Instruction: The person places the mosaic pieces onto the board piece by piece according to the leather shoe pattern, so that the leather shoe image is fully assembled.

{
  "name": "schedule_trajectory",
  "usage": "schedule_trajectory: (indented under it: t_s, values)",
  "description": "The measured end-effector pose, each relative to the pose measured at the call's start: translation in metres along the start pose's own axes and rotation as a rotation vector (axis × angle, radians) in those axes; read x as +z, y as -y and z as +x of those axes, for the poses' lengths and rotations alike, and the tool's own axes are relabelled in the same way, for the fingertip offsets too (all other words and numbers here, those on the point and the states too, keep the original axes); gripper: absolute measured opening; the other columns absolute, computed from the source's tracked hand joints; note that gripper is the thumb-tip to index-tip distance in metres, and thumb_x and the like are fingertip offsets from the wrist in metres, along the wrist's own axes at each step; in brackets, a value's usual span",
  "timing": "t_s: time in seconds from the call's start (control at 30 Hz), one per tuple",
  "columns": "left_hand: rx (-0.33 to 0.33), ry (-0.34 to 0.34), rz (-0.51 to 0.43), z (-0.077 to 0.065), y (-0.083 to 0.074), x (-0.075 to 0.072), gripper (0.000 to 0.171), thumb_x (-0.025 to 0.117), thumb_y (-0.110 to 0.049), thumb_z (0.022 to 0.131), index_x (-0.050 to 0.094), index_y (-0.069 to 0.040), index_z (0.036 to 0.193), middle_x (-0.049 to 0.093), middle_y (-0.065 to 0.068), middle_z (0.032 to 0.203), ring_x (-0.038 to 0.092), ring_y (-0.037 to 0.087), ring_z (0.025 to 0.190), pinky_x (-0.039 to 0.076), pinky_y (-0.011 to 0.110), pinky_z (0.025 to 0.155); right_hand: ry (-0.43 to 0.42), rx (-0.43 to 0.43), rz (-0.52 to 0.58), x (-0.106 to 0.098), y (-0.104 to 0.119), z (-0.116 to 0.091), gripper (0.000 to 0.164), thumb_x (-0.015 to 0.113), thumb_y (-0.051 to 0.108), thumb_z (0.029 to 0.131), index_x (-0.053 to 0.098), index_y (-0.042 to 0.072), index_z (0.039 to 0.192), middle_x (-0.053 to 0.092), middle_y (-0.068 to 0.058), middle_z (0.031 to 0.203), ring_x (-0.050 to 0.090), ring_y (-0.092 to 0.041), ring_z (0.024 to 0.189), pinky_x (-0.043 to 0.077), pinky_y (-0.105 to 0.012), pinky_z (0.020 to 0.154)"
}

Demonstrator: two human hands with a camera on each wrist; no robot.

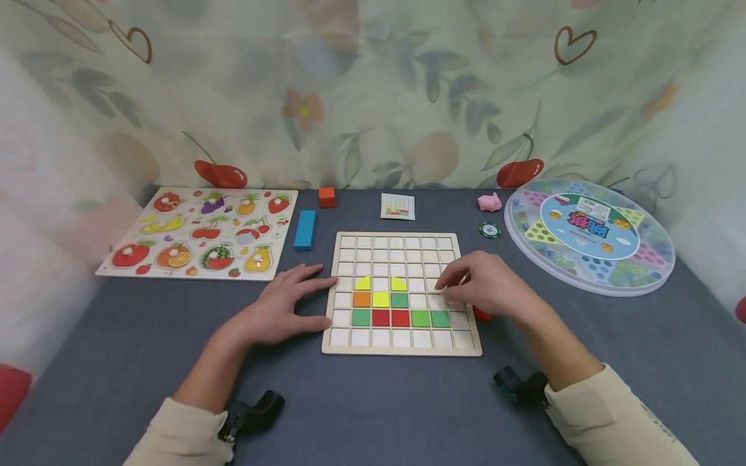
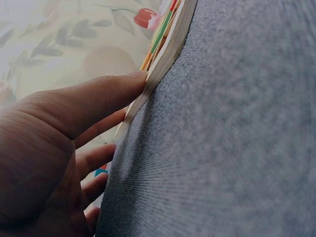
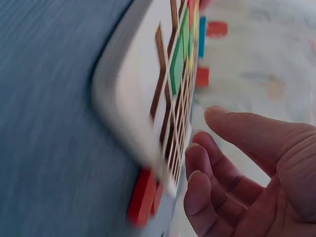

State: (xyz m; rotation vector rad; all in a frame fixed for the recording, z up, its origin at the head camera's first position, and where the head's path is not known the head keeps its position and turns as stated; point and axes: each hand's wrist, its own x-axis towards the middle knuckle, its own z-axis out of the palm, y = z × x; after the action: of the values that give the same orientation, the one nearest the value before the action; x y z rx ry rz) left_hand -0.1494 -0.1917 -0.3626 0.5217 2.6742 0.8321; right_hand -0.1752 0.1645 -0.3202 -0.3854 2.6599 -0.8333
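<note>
A pale wooden grid board (image 1: 402, 350) lies on the dark cloth, with coloured tiles (image 1: 381, 299) in yellow, orange, green and red set in some of its squares. My left hand (image 1: 280, 307) is spread at the board's left edge; in the left wrist view the thumb (image 2: 108, 96) touches the rim. Over the board's right side is my right hand (image 1: 486, 285), its fingers bent loosely. The right wrist view shows a gap between thumb and fingers, with nothing held. A red block (image 3: 141, 197) lies by the board's right edge, partly hidden by that hand in the head view.
At the back left lies a fruit puzzle board (image 1: 198, 233), with a blue block (image 1: 305, 230) and an orange block (image 1: 327, 197) beside it. Behind the grid stands a small pattern card (image 1: 397, 207). A pink pig (image 1: 489, 202), a chip (image 1: 489, 230) and a round game box (image 1: 519, 239) are to the right.
</note>
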Motion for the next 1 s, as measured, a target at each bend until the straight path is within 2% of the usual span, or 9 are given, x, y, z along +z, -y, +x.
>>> schedule_trajectory:
  t_s: [0.13, 0.33, 0.47, 0.67, 0.8, 0.9, 1.0]
  values:
    - [0.004, -0.001, -0.003, -0.001, 0.0, 0.0, 0.075, 0.076, -0.045, 0.091, 0.048, -0.02, 0.156, 0.028, 0.015, 0.169, 0.016, 0.045, 0.155, 0.021, 0.073, 0.119, 0.003, 0.023, -0.003, -0.011, -0.02, -0.011, 0.015, 0.078, 0.019, 0.092, 0.079, 0.013, 0.106, 0.074, -0.002, 0.097, 0.061, -0.02, 0.084, 0.051, -0.032, 0.07]
    - [0.014, -0.006, 0.0, -0.002, -0.001, -0.001, 0.074, 0.076, -0.043, 0.092, 0.049, -0.019, 0.156, 0.029, 0.016, 0.169, 0.017, 0.045, 0.155, 0.021, 0.073, 0.119, 0.026, -0.04, -0.07, -0.016, -0.044, -0.025, 0.015, 0.079, 0.017, 0.09, 0.077, 0.011, 0.103, 0.073, 0.002, 0.091, 0.062, -0.015, 0.079, 0.052, -0.032, 0.071]
    - [0.017, -0.005, 0.001, -0.002, 0.0, -0.001, 0.074, 0.075, -0.043, 0.092, 0.048, -0.019, 0.156, 0.028, 0.015, 0.169, 0.016, 0.045, 0.155, 0.021, 0.073, 0.119, 0.013, -0.046, -0.114, -0.016, -0.052, -0.029, 0.016, 0.08, 0.019, 0.089, 0.076, 0.011, 0.102, 0.072, 0.002, 0.091, 0.061, -0.013, 0.079, 0.05, -0.032, 0.072]
    - [0.015, -0.006, -0.002, -0.004, 0.001, -0.002, 0.073, 0.076, -0.042, 0.092, 0.048, -0.019, 0.156, 0.028, 0.016, 0.169, 0.016, 0.045, 0.155, 0.021, 0.073, 0.119, 0.031, -0.025, -0.117, -0.016, -0.052, -0.029, 0.015, 0.08, 0.022, 0.089, 0.077, 0.011, 0.099, 0.071, 0.002, 0.087, 0.059, -0.014, 0.077, 0.048, -0.032, 0.07]
    - [0.016, -0.006, -0.007, -0.004, 0.001, -0.003, 0.073, 0.076, -0.042, 0.092, 0.048, -0.019, 0.156, 0.028, 0.015, 0.169, 0.016, 0.045, 0.155, 0.02, 0.073, 0.119, 0.055, -0.019, -0.083, -0.014, -0.05, -0.029, 0.014, 0.081, 0.022, 0.087, 0.074, 0.013, 0.094, 0.068, 0.002, 0.085, 0.058, -0.015, 0.076, 0.047, -0.032, 0.068]
    - [0.019, -0.002, -0.008, -0.003, 0.0, -0.002, 0.074, 0.075, -0.044, 0.092, 0.048, -0.02, 0.156, 0.028, 0.016, 0.169, 0.016, 0.045, 0.155, 0.021, 0.073, 0.119, 0.066, -0.014, -0.058, -0.011, -0.048, -0.03, 0.016, 0.083, 0.022, 0.086, 0.072, 0.012, 0.093, 0.067, 0.002, 0.084, 0.058, -0.015, 0.075, 0.047, -0.032, 0.068]
    - [0.017, 0.003, -0.01, -0.003, -0.002, -0.003, 0.074, 0.075, -0.045, 0.092, 0.048, -0.02, 0.156, 0.028, 0.016, 0.169, 0.016, 0.045, 0.155, 0.02, 0.073, 0.119, 0.057, -0.011, -0.079, -0.01, -0.046, -0.032, 0.019, 0.084, 0.021, 0.084, 0.071, 0.01, 0.094, 0.067, 0.001, 0.084, 0.057, -0.014, 0.076, 0.048, -0.032, 0.068]
